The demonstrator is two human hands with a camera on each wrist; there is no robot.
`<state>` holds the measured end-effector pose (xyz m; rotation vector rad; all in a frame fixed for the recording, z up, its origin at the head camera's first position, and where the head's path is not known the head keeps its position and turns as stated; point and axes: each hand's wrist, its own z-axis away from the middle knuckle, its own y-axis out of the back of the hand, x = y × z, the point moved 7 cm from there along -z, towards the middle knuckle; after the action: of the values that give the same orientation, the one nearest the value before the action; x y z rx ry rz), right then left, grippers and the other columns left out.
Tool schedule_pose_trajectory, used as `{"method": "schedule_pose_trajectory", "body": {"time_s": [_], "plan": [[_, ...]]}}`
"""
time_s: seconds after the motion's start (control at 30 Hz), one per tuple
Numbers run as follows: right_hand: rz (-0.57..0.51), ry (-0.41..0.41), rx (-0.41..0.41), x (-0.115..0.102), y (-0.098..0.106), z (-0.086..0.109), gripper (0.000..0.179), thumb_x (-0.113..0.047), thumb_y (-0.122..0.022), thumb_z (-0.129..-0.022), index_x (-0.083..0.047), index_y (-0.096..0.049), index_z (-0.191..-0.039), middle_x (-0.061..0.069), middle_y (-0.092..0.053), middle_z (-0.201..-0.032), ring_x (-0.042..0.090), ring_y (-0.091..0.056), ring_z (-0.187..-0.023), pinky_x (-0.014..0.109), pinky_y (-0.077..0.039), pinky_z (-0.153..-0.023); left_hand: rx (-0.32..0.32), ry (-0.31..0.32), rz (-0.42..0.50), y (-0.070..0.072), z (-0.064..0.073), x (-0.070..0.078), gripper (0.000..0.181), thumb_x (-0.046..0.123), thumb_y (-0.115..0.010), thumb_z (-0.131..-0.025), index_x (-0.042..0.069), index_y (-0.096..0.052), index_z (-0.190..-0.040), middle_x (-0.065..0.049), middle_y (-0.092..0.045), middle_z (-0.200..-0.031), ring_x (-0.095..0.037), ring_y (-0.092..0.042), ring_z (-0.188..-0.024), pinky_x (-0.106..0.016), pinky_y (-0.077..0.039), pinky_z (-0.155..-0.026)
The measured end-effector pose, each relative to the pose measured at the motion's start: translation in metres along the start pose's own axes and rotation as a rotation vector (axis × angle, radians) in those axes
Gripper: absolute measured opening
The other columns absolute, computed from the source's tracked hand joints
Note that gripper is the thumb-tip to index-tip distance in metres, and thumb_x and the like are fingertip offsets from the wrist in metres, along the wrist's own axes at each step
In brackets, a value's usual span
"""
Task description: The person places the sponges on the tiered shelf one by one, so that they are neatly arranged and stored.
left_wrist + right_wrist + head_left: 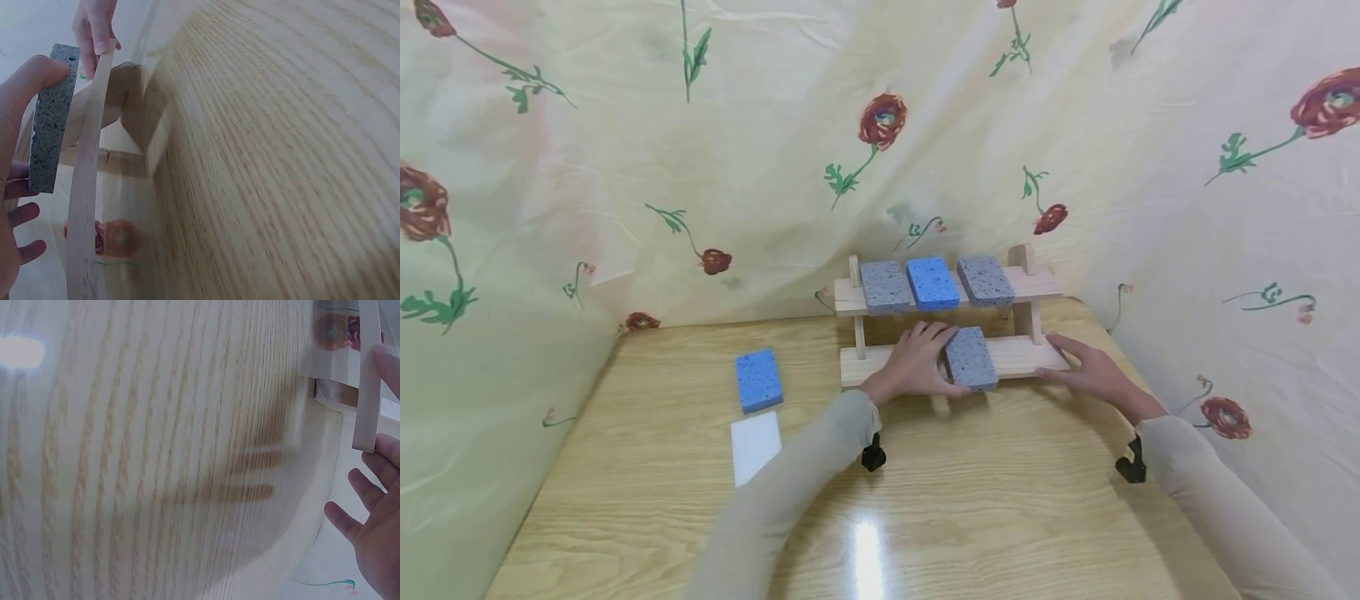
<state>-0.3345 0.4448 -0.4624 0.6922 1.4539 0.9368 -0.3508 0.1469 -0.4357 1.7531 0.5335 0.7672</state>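
My left hand grips a grey speckled sponge by its sides, over the lower board of a small two-tier wooden shelf. In the left wrist view the thumb presses the near face of this sponge, with fingers behind it. My right hand holds the right end of the lower board, thumb at the front edge and fingers round the end. The right wrist view shows that board end between thumb and fingers. On the upper board lie a grey sponge, a blue sponge and another grey sponge.
Left of the shelf, a blue sponge lies on the wooden table. A white flat block lies just in front of it, partly covered by my left sleeve. Flower-printed cloth hangs behind the shelf and along both sides.
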Motion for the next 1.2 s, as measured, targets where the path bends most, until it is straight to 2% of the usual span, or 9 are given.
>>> {"method": "schedule_pose_trajectory", "body": {"time_s": [0.23,0.4,0.73,1.2], "plan": [[0.006,0.003,0.002,0.0,0.0,0.0,0.095,-0.054,-0.073,-0.09,-0.002,-0.032,-0.158,0.026,-0.028,-0.163,0.056,-0.025,-0.147,0.071,-0.023,-0.116,0.021,0.019,0.044,-0.003,-0.009,0.003,0.111,0.077,-0.071,-0.074,0.022,-0.03,-0.162,-0.003,-0.04,-0.16,-0.027,-0.04,-0.142,-0.053,-0.042,-0.112],[-0.001,0.007,0.005,-0.002,0.0,0.0,0.095,-0.053,-0.073,-0.089,-0.002,-0.032,-0.158,0.026,-0.028,-0.163,0.055,-0.026,-0.147,0.07,-0.023,-0.116,0.033,0.018,0.029,-0.001,-0.016,0.011,0.11,0.078,-0.07,-0.074,0.023,-0.031,-0.161,0.0,-0.041,-0.159,-0.024,-0.041,-0.14,-0.05,-0.044,-0.109],[-0.01,0.007,0.009,-0.004,0.001,0.001,0.095,-0.052,-0.074,-0.089,-0.001,-0.032,-0.158,0.027,-0.028,-0.163,0.055,-0.025,-0.148,0.07,-0.023,-0.117,0.021,0.04,0.014,-0.012,-0.03,0.018,0.11,0.083,-0.066,-0.074,0.026,-0.03,-0.161,0.003,-0.038,-0.16,-0.023,-0.038,-0.143,-0.051,-0.042,-0.111],[-0.007,0.021,0.014,-0.006,0.001,0.004,0.094,-0.05,-0.074,-0.09,0.0,-0.033,-0.157,0.026,-0.029,-0.163,0.053,-0.026,-0.148,0.068,-0.023,-0.117,-0.03,0.071,0.031,-0.02,-0.035,0.024,0.11,0.083,-0.065,-0.075,0.026,-0.028,-0.162,0.004,-0.035,-0.163,-0.025,-0.034,-0.147,-0.053,-0.037,-0.115]]}}
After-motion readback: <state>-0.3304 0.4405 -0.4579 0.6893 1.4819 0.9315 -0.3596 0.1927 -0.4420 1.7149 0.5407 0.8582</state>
